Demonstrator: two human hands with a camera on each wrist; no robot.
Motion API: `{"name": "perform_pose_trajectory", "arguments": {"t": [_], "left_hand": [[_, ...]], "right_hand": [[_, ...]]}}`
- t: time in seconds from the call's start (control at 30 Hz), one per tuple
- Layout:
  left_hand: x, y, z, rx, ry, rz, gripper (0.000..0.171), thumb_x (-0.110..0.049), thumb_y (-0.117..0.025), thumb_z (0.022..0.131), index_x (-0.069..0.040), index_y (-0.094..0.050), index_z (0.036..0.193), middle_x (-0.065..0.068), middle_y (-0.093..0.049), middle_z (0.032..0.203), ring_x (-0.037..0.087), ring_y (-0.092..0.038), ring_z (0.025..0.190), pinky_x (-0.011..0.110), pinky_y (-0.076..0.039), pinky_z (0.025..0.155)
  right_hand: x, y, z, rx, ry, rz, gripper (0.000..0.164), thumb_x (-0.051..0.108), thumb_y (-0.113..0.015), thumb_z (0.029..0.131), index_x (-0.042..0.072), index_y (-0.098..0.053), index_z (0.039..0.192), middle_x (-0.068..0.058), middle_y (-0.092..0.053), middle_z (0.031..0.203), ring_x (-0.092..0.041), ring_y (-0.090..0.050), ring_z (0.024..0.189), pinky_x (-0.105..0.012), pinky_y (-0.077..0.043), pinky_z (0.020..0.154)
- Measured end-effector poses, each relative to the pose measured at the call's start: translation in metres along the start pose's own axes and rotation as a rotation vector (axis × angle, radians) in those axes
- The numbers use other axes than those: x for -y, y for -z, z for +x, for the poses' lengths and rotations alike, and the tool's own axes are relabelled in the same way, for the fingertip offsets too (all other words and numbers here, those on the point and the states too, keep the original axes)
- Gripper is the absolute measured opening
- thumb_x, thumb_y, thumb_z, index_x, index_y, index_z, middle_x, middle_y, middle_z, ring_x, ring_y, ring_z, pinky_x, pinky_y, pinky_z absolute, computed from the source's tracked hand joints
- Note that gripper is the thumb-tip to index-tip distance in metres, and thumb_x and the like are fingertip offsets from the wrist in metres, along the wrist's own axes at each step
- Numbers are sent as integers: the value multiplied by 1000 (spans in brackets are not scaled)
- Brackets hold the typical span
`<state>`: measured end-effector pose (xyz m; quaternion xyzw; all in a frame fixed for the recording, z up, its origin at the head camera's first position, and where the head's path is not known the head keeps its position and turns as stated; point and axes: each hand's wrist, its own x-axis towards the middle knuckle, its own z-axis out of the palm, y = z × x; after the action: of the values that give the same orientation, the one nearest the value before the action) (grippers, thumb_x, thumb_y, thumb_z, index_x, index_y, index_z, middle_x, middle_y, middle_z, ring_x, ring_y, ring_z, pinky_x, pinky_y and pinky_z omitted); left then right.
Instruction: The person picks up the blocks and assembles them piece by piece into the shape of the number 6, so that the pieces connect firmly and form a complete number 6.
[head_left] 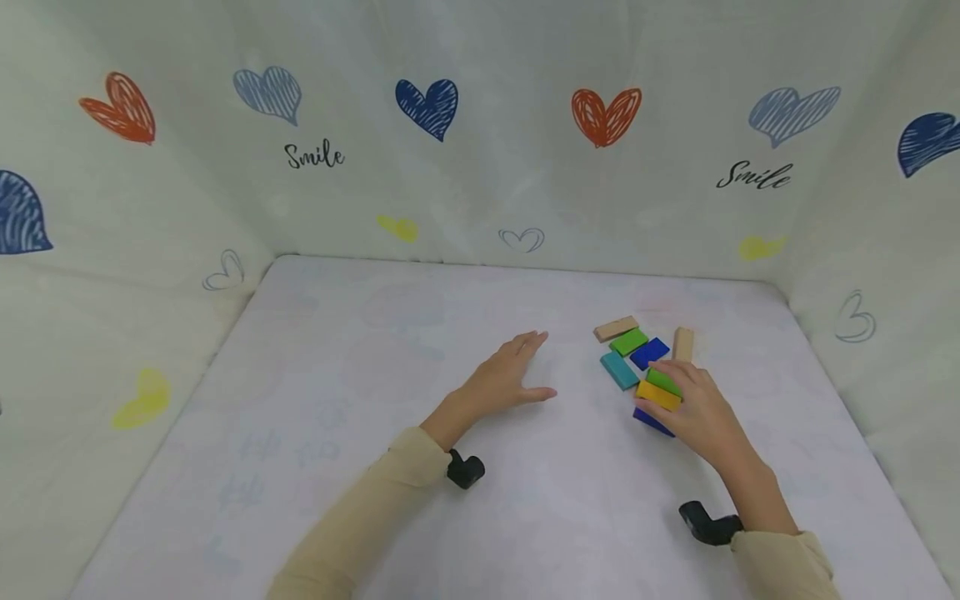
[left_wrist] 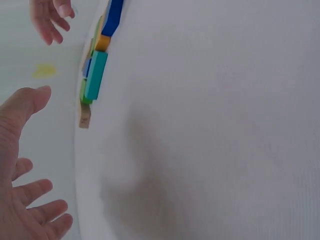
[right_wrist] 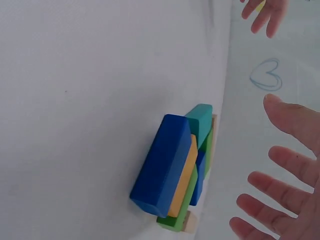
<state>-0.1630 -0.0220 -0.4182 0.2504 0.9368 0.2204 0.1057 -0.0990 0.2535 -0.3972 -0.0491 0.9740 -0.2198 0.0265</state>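
Note:
My right hand (head_left: pixel 708 417) hovers over the right end of a cluster of wooden blocks, fingers spread and apart from them in the right wrist view. Nearest to it are a yellow block (head_left: pixel 658 395), a green block (head_left: pixel 665 382) and a blue block (right_wrist: pixel 161 165). A teal block (head_left: pixel 619 371) lies to their left. Farther back are a second blue block (head_left: pixel 649 353), another green block (head_left: pixel 628 342) and two plain wood blocks, one at left (head_left: pixel 616 329), one at right (head_left: pixel 683 343). Left of the cluster, my left hand (head_left: pixel 498 379) is held above the table with thumb and fingers apart, holding nothing.
The blocks lie on a white table (head_left: pixel 525 517). A pale cloth (head_left: pixel 510 183) with printed hearts hangs behind it and along both sides. Each wrist carries a black camera mount, one at left (head_left: pixel 466 470) and one at right (head_left: pixel 708 527).

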Motion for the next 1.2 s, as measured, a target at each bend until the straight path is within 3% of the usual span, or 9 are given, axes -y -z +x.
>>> {"name": "perform_pose_trajectory", "arguments": {"t": [0.3,0.47,0.73,1.0,1.2], "left_hand": [[-19,-24,23,20,48,-149,87,-44,-68,80,-19,-20,148,6,-30,149,20,-33,136,36,-34,107],[-29,-39,37,16,96,-289,83,-37,-71,80,-18,-25,147,6,-33,148,19,-34,136,34,-33,108],[-47,-60,54,-54,128,-451,73,-29,-72,80,-13,-35,141,4,-45,140,17,-41,130,29,-34,106],[-64,-80,70,-145,192,-288,76,-41,-75,75,-16,-40,138,-3,-52,128,15,-43,117,30,-34,97],[-74,-85,76,-180,249,-172,76,-50,-73,73,-19,-42,135,-1,-48,126,14,-41,113,27,-32,92]], "right_hand": [[-16,-11,-1,24,-41,32,58,28,-67,84,-1,-46,130,-28,-40,133,-45,-35,120,-61,-31,99],[-22,-20,-2,23,-61,65,52,20,-67,84,-3,-48,127,-26,-45,126,-43,-38,116,-59,-33,98],[-21,-31,-7,26,-114,91,43,15,-67,84,-2,-53,121,-25,-47,120,-43,-39,116,-59,-36,97],[-24,-39,-12,0,-139,94,41,14,-65,85,-2,-54,121,-25,-46,118,-42,-39,114,-59,-35,96],[-27,-40,-11,-15,-125,55,42,15,-67,84,-2,-55,120,-25,-46,116,-42,-39,111,-59,-37,94]]}}
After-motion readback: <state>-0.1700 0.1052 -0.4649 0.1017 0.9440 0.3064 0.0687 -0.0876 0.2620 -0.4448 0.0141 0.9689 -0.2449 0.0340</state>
